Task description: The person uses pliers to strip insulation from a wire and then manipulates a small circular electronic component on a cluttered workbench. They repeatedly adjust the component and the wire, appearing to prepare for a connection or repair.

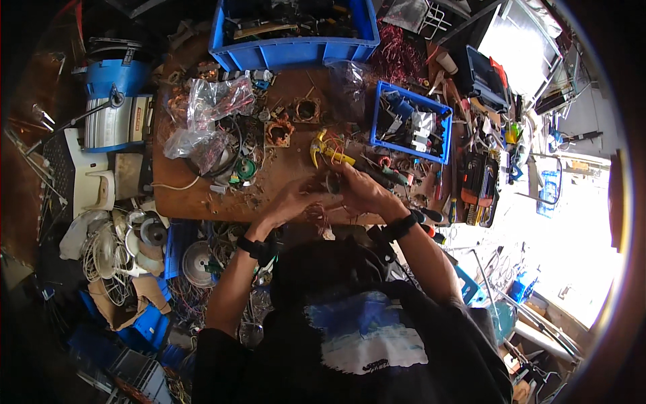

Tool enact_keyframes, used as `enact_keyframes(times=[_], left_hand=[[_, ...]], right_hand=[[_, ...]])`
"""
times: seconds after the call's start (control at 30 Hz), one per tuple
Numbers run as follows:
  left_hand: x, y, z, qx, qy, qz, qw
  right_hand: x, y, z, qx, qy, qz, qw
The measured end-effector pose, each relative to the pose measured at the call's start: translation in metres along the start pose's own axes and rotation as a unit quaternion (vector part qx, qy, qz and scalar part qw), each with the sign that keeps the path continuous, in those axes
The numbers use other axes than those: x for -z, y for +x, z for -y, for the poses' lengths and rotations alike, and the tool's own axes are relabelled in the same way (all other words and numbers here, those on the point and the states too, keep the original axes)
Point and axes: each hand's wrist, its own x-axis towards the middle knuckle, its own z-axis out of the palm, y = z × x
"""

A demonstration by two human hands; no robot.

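My left hand (298,197) and my right hand (362,192) are close together over the front of the brown wooden bench (272,182), fingers curled round a small dark part that I cannot make out, with thin reddish wires (315,214) hanging below. Just beyond my fingers lies a yellow tool (321,151). Left of it are two square metal pieces with copper coils (278,135), plastic bags of scrap (212,108) and a round green part (245,168). Green-handled tools (393,175) lie to the right of my right hand.
A large blue crate (293,50) of scrap stands behind, a smaller blue crate (410,148) at right. Hand tools crowd the right edge (478,188). A blue-and-silver machine (111,121) stands at left. Cable bundles (101,249) and bins fill the space below.
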Motion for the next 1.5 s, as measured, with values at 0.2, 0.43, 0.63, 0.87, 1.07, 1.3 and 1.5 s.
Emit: enact_keyframes(times=[0.2,0.43,0.63,0.87,1.07,1.3,1.5], left_hand=[[0.036,-0.005,0.01,-0.052,0.117,-0.126,0.984],[0.062,-0.001,0.035,-0.066,0.161,-0.226,0.958],[0.054,-0.003,0.039,0.005,0.069,-0.251,0.965],[0.06,0.015,0.088,0.074,-0.267,-0.159,0.948],[0.035,0.027,0.055,0.092,-0.24,-0.183,0.949],[0.039,0.038,0.094,0.05,-0.017,-0.22,0.974],[0.048,0.052,0.144,-0.017,0.016,-0.29,0.957]], right_hand=[[-0.038,0.002,0.069,0.224,-0.437,-0.014,0.871],[-0.034,0.032,0.054,0.079,-0.268,-0.027,0.96],[-0.037,0.038,0.01,-0.009,-0.087,-0.084,0.993],[-0.036,0.028,-0.022,0.134,-0.304,-0.08,0.94],[-0.024,0.025,-0.023,0.137,-0.402,-0.112,0.899],[-0.025,0.033,-0.051,-0.065,0.439,-0.046,0.895],[-0.043,0.019,-0.017,-0.061,0.405,-0.041,0.911]])
